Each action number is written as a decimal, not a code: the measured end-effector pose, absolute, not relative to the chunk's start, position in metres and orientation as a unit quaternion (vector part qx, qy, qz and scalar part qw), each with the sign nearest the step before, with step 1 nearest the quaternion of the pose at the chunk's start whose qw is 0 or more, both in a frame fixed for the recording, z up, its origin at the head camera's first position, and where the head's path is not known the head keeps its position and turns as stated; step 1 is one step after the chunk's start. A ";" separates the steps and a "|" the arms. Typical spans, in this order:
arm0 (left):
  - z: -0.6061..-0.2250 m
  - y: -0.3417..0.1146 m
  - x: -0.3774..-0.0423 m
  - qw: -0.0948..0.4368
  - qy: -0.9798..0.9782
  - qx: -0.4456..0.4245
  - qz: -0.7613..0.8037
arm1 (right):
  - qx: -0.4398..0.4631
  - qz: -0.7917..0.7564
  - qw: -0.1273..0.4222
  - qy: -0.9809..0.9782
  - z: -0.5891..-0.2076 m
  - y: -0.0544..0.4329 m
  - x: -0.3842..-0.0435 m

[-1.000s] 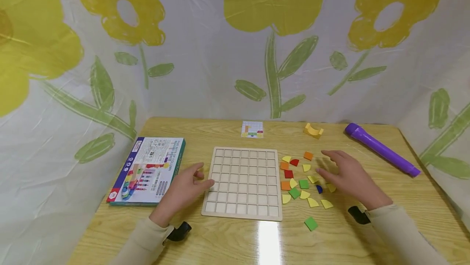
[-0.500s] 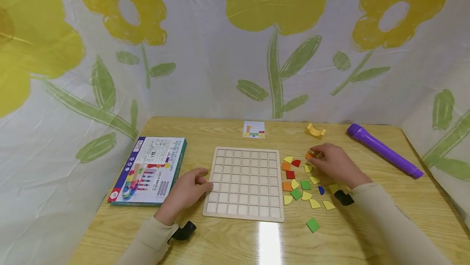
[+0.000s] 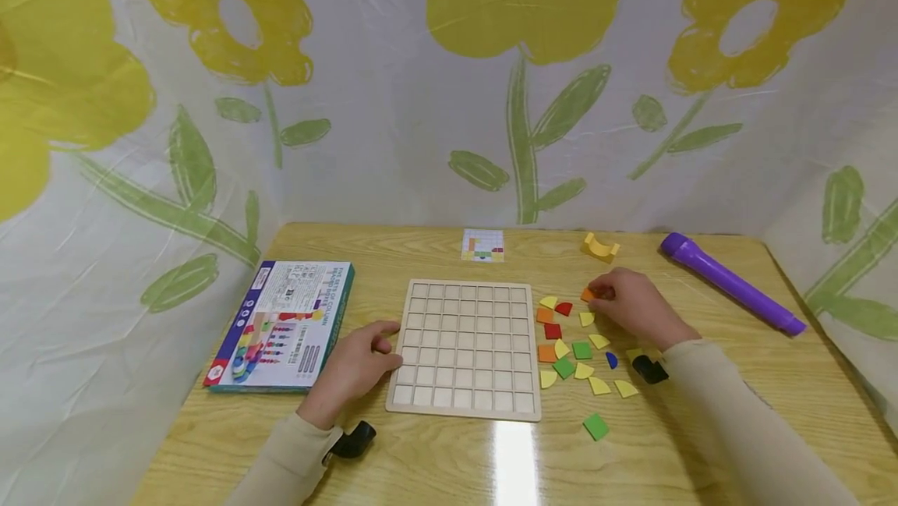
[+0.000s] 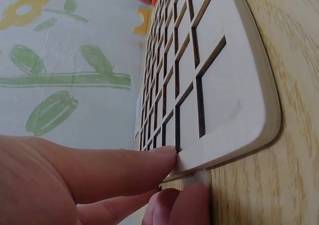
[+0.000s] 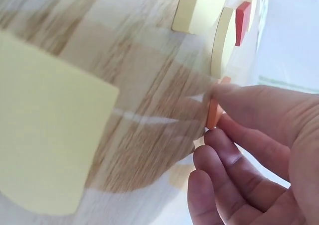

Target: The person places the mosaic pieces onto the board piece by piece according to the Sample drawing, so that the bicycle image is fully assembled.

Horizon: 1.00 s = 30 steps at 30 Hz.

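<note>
R hand (image 3: pixel 634 305) pinching orange tile (image 5: pixel 213 113), L hand (image 3: pixel 354 369) at board (image 3: pixel 463 414) edge
Tile mostly hidden by R thumb + fingers in head view, just a bit showing past the tips; R wrist view: thin orange edge betw thumb & index, full outline hard to make out, can't tell if touching table (image 3: pixel 414 459). L digits narrow at rim, some curled, lower ones cut off in L wrist view; can't tell if gripping or only touching. Board pale wood, gridded w/ square cells, well L of R fingers. Red tile (image 3: pixel 563 309) L of R fingertips, yellow tile (image 3: pixel 586 320) just below them
</note>
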<state>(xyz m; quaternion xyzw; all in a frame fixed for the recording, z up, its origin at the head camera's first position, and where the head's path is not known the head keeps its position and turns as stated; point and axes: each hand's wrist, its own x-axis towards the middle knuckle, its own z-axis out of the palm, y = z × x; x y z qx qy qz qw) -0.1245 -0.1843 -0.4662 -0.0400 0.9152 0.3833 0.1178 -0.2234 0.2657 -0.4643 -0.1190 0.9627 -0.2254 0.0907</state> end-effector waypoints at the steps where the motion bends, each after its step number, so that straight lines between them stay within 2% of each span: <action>1: -0.466 -0.185 -0.125 0.121 0.913 -0.042 0.388 | -0.118 -0.224 0.091 0.963 -0.465 0.266 -0.224; 15: -0.468 -0.186 -0.127 0.146 0.887 -0.069 0.433 | -0.116 -0.236 0.096 0.960 -0.458 0.250 -0.224; 24: -0.467 -0.188 -0.128 0.148 0.887 -0.070 0.431 | -0.145 -0.273 0.070 0.948 -0.450 0.196 -0.219; 30: -0.467 -0.187 -0.128 0.151 0.887 -0.071 0.431 | -0.168 -0.289 0.076 0.939 -0.455 0.147 -0.211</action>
